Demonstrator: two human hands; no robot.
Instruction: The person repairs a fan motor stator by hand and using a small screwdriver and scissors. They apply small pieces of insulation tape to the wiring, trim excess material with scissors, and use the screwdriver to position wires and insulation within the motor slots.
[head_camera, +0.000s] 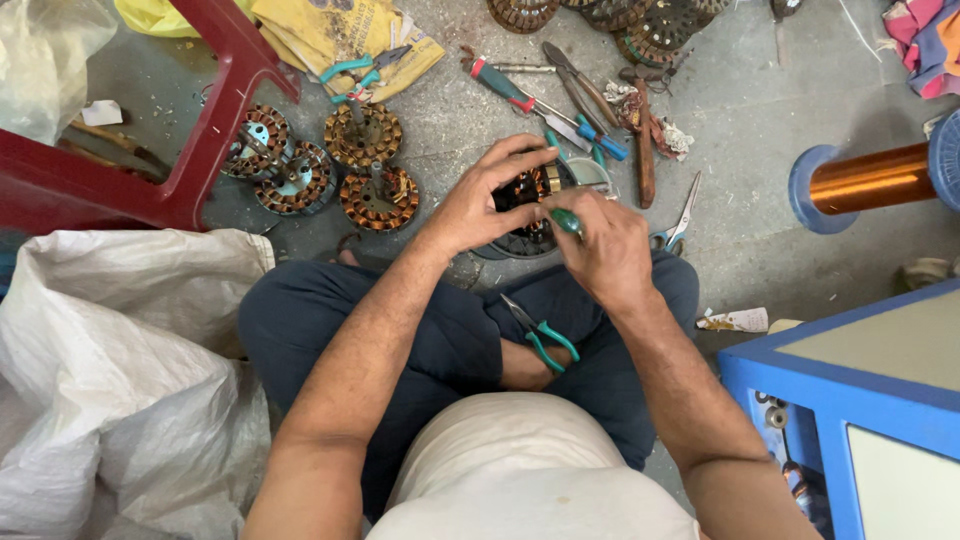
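Observation:
I sit cross-legged on the floor. My left hand (478, 196) grips a round fan motor stator (522, 192) with copper windings, held above my knees. My right hand (603, 245) is closed around a green-handled tool (566, 221) whose tip is pressed into the stator. Green-handled pliers (538, 334) lie on my lap between my legs.
Three wound stators (362, 136) lie on the floor to the left, beside a red plastic stool (215, 110). Screwdrivers, pliers and scissors (683, 213) are scattered ahead. A copper wire spool (868, 178) lies at right above a blue cabinet (850, 390). A white sack (120, 370) fills the left.

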